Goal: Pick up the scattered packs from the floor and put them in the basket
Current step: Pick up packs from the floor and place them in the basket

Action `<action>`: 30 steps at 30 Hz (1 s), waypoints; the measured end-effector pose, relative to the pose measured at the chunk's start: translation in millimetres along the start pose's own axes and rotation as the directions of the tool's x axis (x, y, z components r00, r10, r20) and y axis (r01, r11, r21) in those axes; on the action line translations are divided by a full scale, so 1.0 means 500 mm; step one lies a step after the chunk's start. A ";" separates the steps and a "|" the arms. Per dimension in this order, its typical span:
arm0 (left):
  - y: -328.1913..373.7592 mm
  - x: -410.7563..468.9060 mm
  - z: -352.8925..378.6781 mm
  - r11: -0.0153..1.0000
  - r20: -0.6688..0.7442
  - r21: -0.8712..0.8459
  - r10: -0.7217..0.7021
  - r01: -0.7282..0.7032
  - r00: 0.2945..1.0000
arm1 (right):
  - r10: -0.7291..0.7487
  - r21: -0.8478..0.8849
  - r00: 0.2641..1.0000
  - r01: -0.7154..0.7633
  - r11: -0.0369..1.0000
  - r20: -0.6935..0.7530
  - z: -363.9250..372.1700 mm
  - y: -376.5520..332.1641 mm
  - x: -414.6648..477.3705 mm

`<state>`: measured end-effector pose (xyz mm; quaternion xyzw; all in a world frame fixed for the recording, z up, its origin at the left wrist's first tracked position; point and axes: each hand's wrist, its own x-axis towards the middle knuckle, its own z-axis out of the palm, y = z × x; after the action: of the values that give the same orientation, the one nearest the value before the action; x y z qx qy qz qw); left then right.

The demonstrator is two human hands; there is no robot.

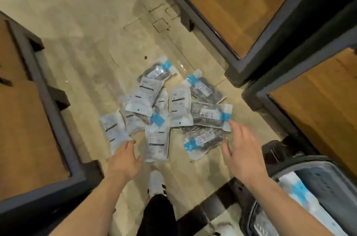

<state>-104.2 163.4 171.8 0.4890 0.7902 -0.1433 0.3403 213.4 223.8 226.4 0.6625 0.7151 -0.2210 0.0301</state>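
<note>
Reaching forward over the floor (81, 62), both hands hang above the near edge of the pile, fingers spread and holding nothing. The basket (301, 162), dark with a rigid rim, sits at the near right beside the right forearm and already holds at least one pack.

The left hand (125, 160) has its fingertips at the lower end of the leftmost pack (114, 131), whose long axis runs away from the person with a slight tilt. The right hand (241, 156) lies between two packs: one with a blue label (202, 139) just left of its thumb, and a crosswise pack (211, 116) at its fingertips, long axis left to right.

The packs are flat, glossy, flexible pouches, white or clear over dark contents, overlapping loosely; expect them to slide and flex. Farther off, the remaining packs (160, 89) fan toward dark-framed wooden units (231, 4).
</note>
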 end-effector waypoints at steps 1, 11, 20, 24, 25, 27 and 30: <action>-0.016 0.015 0.009 1.000 0.018 -0.009 -0.012 0.012 1.000 | 0.013 0.022 1.000 -0.013 1.000 0.020 0.016 -0.026 0.029; -0.107 0.261 0.125 0.990 0.049 -0.101 -0.096 0.100 0.994 | 0.258 0.262 0.938 -0.316 0.912 0.233 0.295 -0.172 0.318; -0.131 0.554 0.340 0.934 0.320 -0.231 -0.191 0.272 0.928 | 0.312 0.140 0.871 -0.388 0.911 0.381 0.629 -0.095 0.590; -0.109 0.608 0.413 0.886 0.298 -0.346 -0.207 0.308 0.932 | 0.296 0.052 0.847 -0.353 0.934 0.442 0.686 -0.063 0.683; -0.099 0.614 0.426 0.862 0.264 -0.402 -0.215 0.310 0.940 | 0.278 0.037 0.849 -0.328 0.944 0.449 0.690 -0.063 0.701; -0.097 0.629 0.449 0.826 0.204 -0.485 -0.214 0.289 0.955 | 0.233 0.088 0.846 -0.311 0.946 0.479 0.691 -0.062 0.730; -0.114 0.630 0.443 0.768 0.220 -0.589 -0.147 0.251 0.964 | 0.191 0.259 0.857 -0.346 0.902 0.479 0.678 -0.056 0.743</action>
<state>-157.2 224.7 -208.7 0.2523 0.8111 0.0461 0.5256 56.9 449.7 -195.8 0.6843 0.5399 -0.4779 0.1093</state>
